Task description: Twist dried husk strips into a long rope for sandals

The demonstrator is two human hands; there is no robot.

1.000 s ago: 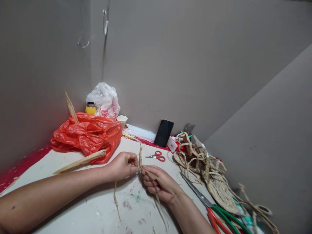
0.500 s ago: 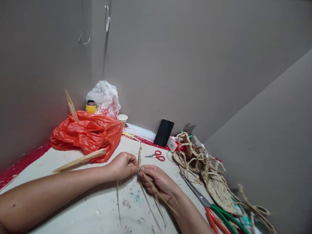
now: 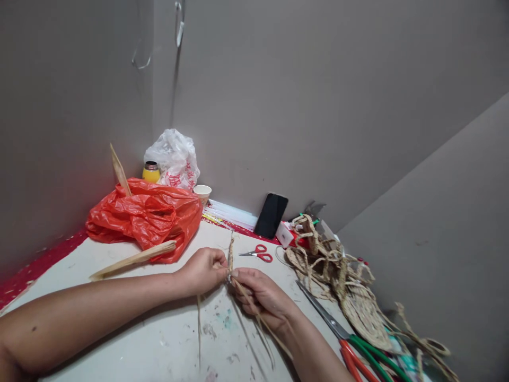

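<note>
Both grips pinched on braid (image 3: 229, 254): left hand (image 3: 203, 271), right hand (image 3: 260, 297). Risk: loose strands (image 3: 258, 318) slipping, plait unravelling.

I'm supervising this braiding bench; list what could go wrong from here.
1. The left hand and right hand pinch the straw braid at one spot; a slip may loosen it.
2. Large shears lie open-bladed beside the right forearm; a sweep could nick it.
</note>
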